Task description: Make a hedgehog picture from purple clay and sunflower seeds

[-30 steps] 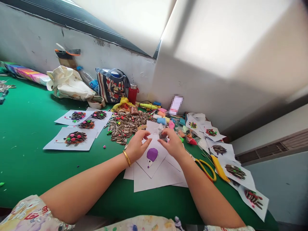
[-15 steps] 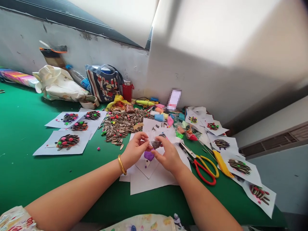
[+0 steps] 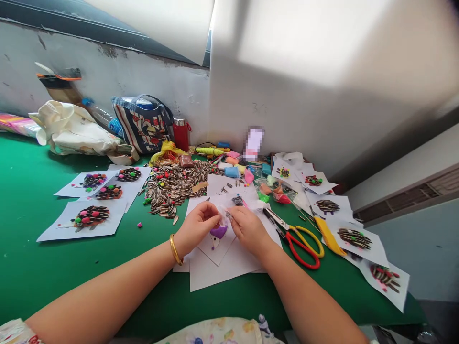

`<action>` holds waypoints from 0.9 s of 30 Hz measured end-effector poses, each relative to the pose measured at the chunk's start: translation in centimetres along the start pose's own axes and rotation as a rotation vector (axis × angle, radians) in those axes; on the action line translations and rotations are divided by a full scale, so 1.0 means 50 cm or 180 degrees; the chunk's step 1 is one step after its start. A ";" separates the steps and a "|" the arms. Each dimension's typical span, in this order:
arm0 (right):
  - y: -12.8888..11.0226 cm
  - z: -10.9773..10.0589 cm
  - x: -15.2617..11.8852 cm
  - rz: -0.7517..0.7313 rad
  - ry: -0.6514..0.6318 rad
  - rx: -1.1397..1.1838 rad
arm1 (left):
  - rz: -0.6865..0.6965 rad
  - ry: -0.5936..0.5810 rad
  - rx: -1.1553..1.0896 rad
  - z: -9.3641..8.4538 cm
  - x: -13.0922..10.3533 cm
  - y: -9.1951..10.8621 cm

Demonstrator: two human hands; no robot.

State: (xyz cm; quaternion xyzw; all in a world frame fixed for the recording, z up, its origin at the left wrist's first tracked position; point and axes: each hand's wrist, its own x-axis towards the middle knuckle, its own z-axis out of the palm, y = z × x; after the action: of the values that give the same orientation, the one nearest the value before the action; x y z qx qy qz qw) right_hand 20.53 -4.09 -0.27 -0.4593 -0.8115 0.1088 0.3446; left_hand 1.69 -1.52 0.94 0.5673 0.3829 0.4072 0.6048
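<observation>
Both of my hands are over white paper [image 3: 215, 274] on the green table. My left hand [image 3: 201, 224], with a gold bracelet on the wrist, is pinched closed; what its fingertips hold is too small to make out. Close on its right, my right hand [image 3: 249, 227] pinches the edge of a small clear plastic bag [image 3: 225, 215]. Under the fingers lies a purple clay shape [image 3: 218, 231] with a white pointed face and dark dots. A pile of striped seeds [image 3: 172, 188] is just beyond my left hand.
Red- and yellow-handled scissors [image 3: 301, 246] lie right of my right hand. Finished seed-and-clay pictures [image 3: 91, 217] lie left, others [image 3: 355, 239] right. Clay packets [image 3: 279, 191], a red bottle [image 3: 181, 134], a patterned bag [image 3: 143, 124] and a white bag [image 3: 75, 129] stand along the wall.
My right hand has closed its fingers more around the bag, which hangs differently between the hands. The view has shifted slightly, moving most table items leftward.
</observation>
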 end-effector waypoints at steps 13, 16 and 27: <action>0.002 0.020 -0.005 0.0424 0.0165 0.0042 | -0.0283 0.0007 -0.0604 -0.007 0.002 -0.007; 0.001 0.023 -0.008 0.0512 0.0181 0.0056 | -0.0212 0.0065 -0.0520 -0.008 0.002 -0.008; -0.002 0.020 0.000 0.0344 0.0321 0.0351 | 0.0722 0.0225 0.1641 -0.034 0.017 -0.020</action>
State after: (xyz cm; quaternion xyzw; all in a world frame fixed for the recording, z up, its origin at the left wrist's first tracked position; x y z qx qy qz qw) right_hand 19.79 -4.03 -0.97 -0.4876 -0.7599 0.1484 0.4034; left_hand 0.53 -0.11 -0.18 0.7270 0.4288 0.3809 0.3774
